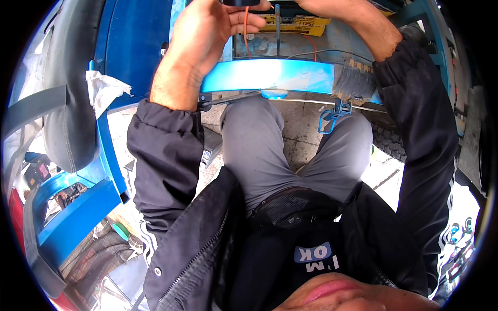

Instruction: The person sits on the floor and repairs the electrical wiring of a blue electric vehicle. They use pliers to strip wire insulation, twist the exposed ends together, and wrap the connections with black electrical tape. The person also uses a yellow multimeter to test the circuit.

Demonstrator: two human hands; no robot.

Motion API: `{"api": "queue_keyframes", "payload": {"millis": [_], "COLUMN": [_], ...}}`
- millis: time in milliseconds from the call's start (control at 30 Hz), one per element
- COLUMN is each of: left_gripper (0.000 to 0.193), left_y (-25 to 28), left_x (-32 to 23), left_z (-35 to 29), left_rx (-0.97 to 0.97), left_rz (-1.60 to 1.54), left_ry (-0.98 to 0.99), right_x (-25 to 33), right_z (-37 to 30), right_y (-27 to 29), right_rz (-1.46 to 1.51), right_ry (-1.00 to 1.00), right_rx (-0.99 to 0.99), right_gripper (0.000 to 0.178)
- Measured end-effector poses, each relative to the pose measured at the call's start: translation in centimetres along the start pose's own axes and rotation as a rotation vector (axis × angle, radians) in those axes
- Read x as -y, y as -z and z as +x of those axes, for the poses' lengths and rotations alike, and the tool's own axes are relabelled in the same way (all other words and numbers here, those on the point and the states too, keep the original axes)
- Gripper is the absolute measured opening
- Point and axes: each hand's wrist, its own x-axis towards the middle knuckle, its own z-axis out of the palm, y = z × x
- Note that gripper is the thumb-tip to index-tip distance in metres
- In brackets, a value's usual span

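Because the upper edge cuts off the spot where both hands work, only part of the progress shows: at 12 o'clock an orange wire [246,32] comes up from behind the blue bar [270,75] and reaches a black part [241,2] at the rim, so that much seems in place. The left hand [207,28], between 11 and 12, has its fingers loosely curled under the black part, behind the wire; whether it grips either one I cannot tell. The right hand [324,5], near 1 o'clock, is mostly out of the frame, its state hidden. No finished join is visible, so the wire work looks under way rather than complete. Towards 1 o'clock, beyond a yellow printed piece [301,25], a second orange wire [314,47] and a dark cable [340,51] lie loose-looking and apart from both hands, perhaps unsecured. At 2 o'clock, brown tape [355,80] already wraps the bar's end.
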Motion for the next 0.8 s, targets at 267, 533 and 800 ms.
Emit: {"api": "queue_keyframes", "payload": {"millis": [267, 533, 800], "left_gripper": [0.019, 0.03, 0.033], "left_y": [0.1, 0.4, -0.1], "left_x": [0.6, 2.7, 1.8], "left_z": [0.5, 1.0, 1.3], "left_rx": [-0.129, -0.251, -0.312], "left_rz": [0.136, 0.483, 0.611], "left_ry": [-0.015, -0.179, -0.1], "right_x": [0.0, -0.7, 0.2], "right_z": [-0.3, 0.3, -0.3], "right_y": [-0.1, -1.4, -1.0], "right_rz": [-0.329, -0.164, -0.059], "right_ry": [0.22, 0.08, 0.257], "right_rx": [-0.099, -0.019, -0.057], "right_gripper": [0.024, 0.024, 0.021]}}
